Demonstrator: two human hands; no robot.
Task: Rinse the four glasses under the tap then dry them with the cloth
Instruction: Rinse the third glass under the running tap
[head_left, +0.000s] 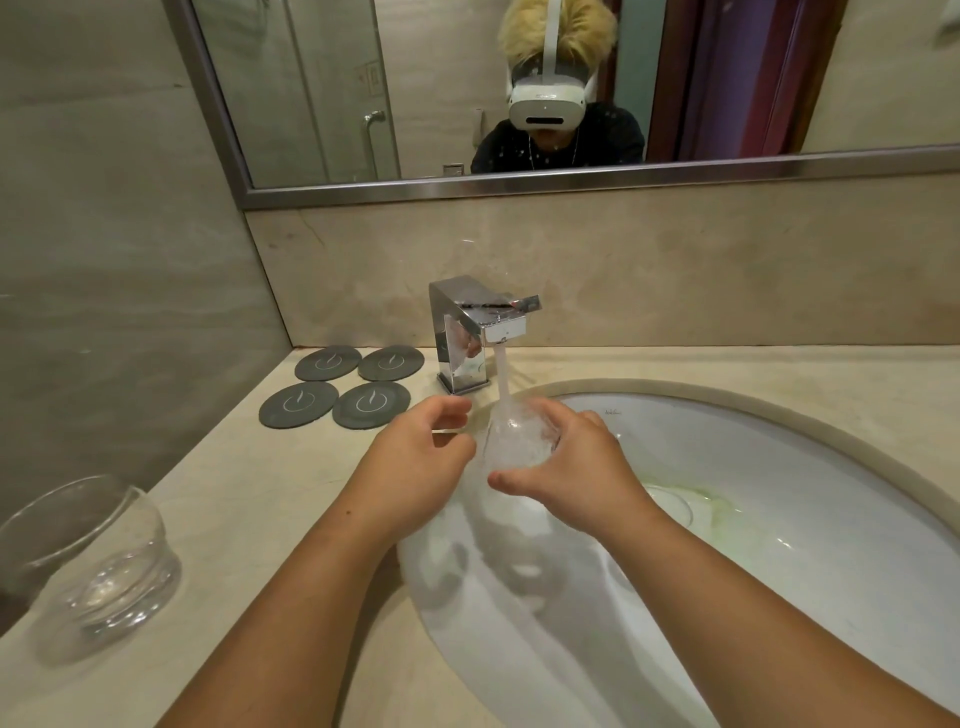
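Surface: a pale beige stone counter (234, 499) runs along a matching stone backsplash, with a grey tiled wall closing the left side. A metal-framed mirror (519, 179) hangs above the backsplash. An oval white undermount sink (779, 467) is set into the counter; greenish staining shows around its drain.

Fixtures: a square chrome tap (475, 332) stands at the rear rim of the sink. Water runs from its spout in a steady white stream.

Task item: one clear glass (517, 439) is held over the left part of the basin, directly under the stream and full of frothing water. The right hand (576, 467) wraps around it, fingers at the far side and thumb at the near side. The left hand (415, 457) sits just beside the glass, fingers curled and partly parted; whether it touches the glass cannot be told.

Other items: a second clear glass (104, 566) stands upright near the front left edge of the counter, well apart from the sink. Four round grey coasters (335, 384) lie in a two-by-two group at the rear left, just beside the tap base.

Clearance: bare counter lies between the coasters and the second glass, and behind and right of the sink rim. Both forearms cross the front edge of the basin.
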